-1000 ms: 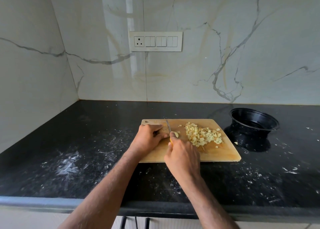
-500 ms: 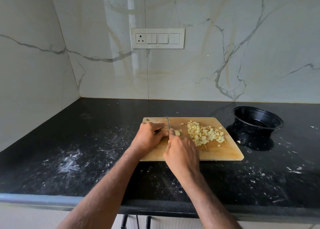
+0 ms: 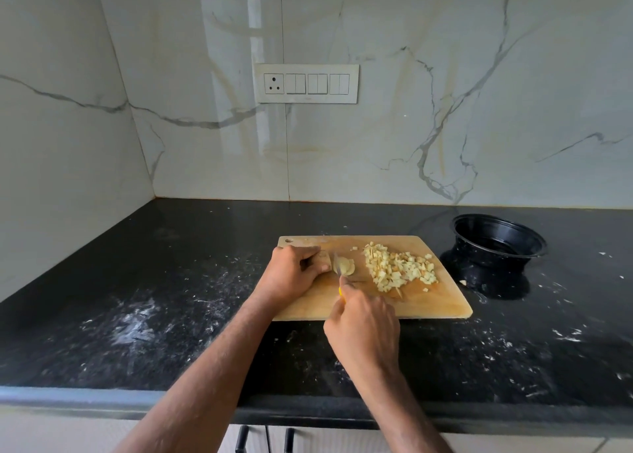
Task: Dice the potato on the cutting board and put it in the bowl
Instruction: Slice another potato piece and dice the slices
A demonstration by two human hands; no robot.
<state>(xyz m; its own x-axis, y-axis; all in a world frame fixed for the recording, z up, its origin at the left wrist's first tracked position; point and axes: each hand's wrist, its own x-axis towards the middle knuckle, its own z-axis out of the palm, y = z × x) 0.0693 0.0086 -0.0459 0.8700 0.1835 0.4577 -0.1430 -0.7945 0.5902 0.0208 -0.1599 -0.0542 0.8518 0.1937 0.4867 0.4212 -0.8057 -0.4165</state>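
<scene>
The left hand (image 3: pixel 291 272) gripped the remaining potato piece (image 3: pixel 324 260) while the right hand (image 3: pixel 363 329) clutched the knife (image 3: pixel 337 264). With the blade just beside those curled fingers, a slip on the small, likely slick piece could have nicked them.

White marble-veined walls (image 3: pixel 445 76) meet in a corner; a switch panel (image 3: pixel 307 83) sits above the speckled black countertop (image 3: pixel 137 298).

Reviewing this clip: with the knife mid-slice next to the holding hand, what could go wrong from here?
1. The knife blade cuts right beside the left hand gripping the remaining potato chunk; a slip may nick the fingers.
2. The pile of diced yellow potato lies near the wooden cutting board edge; one piece already lies on the black counter beside the black round bowl.
</scene>
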